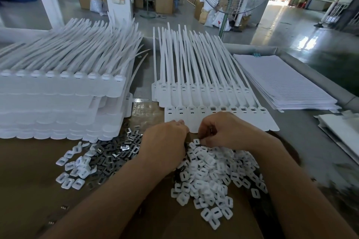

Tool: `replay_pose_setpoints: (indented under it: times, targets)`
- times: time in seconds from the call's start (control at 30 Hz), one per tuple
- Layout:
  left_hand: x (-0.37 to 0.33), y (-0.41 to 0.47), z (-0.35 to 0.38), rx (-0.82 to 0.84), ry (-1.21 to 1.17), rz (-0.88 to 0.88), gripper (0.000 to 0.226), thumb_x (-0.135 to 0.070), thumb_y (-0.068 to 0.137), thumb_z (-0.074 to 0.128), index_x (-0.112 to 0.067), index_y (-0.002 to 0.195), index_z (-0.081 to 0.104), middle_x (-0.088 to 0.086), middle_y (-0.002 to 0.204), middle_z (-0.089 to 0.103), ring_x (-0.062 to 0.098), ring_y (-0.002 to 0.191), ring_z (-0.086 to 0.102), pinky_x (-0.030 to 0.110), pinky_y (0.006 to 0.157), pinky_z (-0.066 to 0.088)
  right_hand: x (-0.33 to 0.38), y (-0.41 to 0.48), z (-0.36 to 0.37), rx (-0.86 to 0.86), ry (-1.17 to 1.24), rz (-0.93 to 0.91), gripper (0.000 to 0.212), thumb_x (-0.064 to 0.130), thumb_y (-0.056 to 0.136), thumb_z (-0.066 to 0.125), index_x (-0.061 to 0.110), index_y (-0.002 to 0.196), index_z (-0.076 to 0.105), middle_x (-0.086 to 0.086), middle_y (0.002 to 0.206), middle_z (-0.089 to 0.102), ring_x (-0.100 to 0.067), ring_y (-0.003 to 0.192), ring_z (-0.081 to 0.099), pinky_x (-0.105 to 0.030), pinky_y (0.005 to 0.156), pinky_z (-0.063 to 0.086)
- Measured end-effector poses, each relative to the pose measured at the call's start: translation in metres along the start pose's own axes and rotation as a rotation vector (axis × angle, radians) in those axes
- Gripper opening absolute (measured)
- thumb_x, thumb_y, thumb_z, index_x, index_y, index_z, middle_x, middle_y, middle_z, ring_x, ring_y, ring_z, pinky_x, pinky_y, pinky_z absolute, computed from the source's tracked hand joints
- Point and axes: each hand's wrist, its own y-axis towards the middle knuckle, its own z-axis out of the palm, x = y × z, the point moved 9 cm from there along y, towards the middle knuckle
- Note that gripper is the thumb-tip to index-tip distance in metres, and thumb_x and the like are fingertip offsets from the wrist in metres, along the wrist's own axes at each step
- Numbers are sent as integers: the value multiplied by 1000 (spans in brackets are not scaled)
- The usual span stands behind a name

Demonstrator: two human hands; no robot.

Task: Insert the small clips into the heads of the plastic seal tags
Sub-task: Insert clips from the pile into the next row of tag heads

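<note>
So, huge stack of seal tags [58, 103] sat at left, fanned row of seal tags [213, 87] dead centre, heads on near side. Heap of white clips [209, 176] lay on cardboard [29, 180] just below row, dark metal clips [116, 153] piled left of it. Left hand [165, 145] was at row's near edge, fingers curled under, couldn't tell if holding anything. Right hand [227, 130] beside it, fingers bunched, pinching small dark clip [211, 130], fingertips touching top of white heap.

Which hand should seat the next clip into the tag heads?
Right, probably: the right hand pinches a white plastic clip near the white seal tags' slotted heads; the left hand hides its fingers.
</note>
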Motion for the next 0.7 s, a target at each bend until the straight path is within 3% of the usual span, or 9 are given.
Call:
replay_pose_setpoints:
  times: [0.1, 0.2, 0.27, 0.37, 0.53, 0.7]
  targets:
    - [0, 0, -1, 0, 0, 1, 37, -11, 86, 39, -26, 115, 55, -10, 124, 55, 10, 105, 56, 24, 78, 46, -1, -1, -2, -17, 26, -6, 20, 18, 76, 73, 30, 69, 58, 16, 66, 57, 13, 58, 51, -6, 54, 39]
    - [-1, 0, -1, 1, -8, 2, 36, -11, 85, 39, -26, 114, 56, -10, 122, 56, 10, 102, 57, 23, 73, 44, -4, -4, -10, -61, 195, -11, 19, 13, 78, 71, 30, 74, 63, 12, 65, 64, 7, 58, 57, -8, 56, 43]
    - [-1, 0, -3, -4, -10, 2, 38, -11, 86, 39, -27, 117, 55, -11, 124, 55, 10, 104, 57, 22, 75, 44, -9, -5, -23, -180, 278, -11, 20, 11, 79, 70, 30, 74, 65, 11, 68, 67, 4, 64, 61, -7, 60, 45]
    - [0, -1, -2, -3, -8, -1, 40, -10, 86, 39, -26, 119, 54, -11, 125, 54, 9, 107, 56, 23, 78, 45, -26, -4, -41, -394, 385, 37, 22, 5, 81, 66, 26, 73, 64, 9, 68, 67, 3, 60, 61, -5, 54, 42]
    - [1, 1, -1, 13, -6, -11, 38, -10, 87, 39, -25, 119, 53, -10, 124, 55, 10, 105, 56, 24, 77, 46, -54, 3, -58, -619, 297, 164, 15, 9, 87, 59, 22, 80, 62, 17, 74, 58, 6, 68, 53, -3, 58, 35]
    - [1, 1, 0, 29, -1, -10, 38, -9, 86, 38, -23, 118, 52, -9, 126, 53, 12, 107, 55, 25, 80, 45, -64, 17, -53, -584, 202, 223, 11, 16, 89, 58, 23, 81, 61, 21, 73, 52, 6, 66, 47, -6, 53, 29]
